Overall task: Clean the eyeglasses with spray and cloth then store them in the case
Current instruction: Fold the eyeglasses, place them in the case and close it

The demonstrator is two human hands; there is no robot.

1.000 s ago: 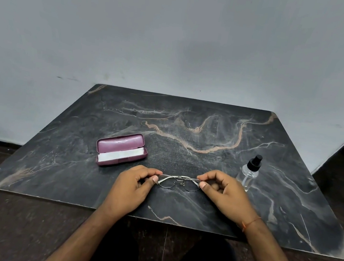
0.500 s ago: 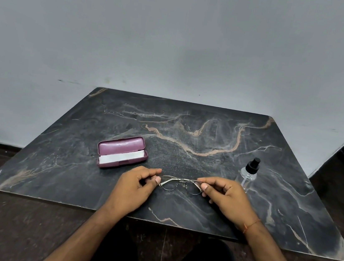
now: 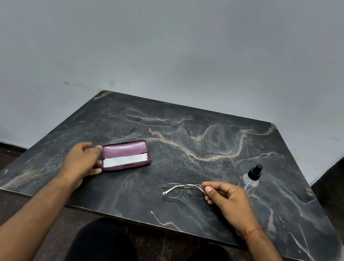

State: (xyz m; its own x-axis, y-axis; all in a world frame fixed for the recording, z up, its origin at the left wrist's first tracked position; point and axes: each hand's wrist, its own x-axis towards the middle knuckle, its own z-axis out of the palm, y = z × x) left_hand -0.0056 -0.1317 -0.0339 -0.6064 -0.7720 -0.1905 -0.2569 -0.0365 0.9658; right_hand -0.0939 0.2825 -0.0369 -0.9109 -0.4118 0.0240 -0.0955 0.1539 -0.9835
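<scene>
Thin metal-framed eyeglasses (image 3: 180, 191) lie folded just above the dark marble table (image 3: 198, 138), near its front middle. My right hand (image 3: 228, 200) pinches their right end between thumb and fingers. A maroon glasses case (image 3: 126, 148) lies open at the left, with a white cloth (image 3: 125, 160) lying in its lower half. My left hand (image 3: 82, 160) is at the case's left end, thumb against the lid corner and fingers against the front edge. A clear spray bottle (image 3: 251, 180) with a black nozzle stands upright just behind my right hand.
A plain grey wall rises right behind the table's far edge. The front edge of the table is close to my knees (image 3: 107, 251). A dark floor lies on both sides, with a dark skirting at the right.
My left hand let go of the eyeglasses and moved left to the end of the case. My right hand alone now holds the glasses, shifted slightly right.
</scene>
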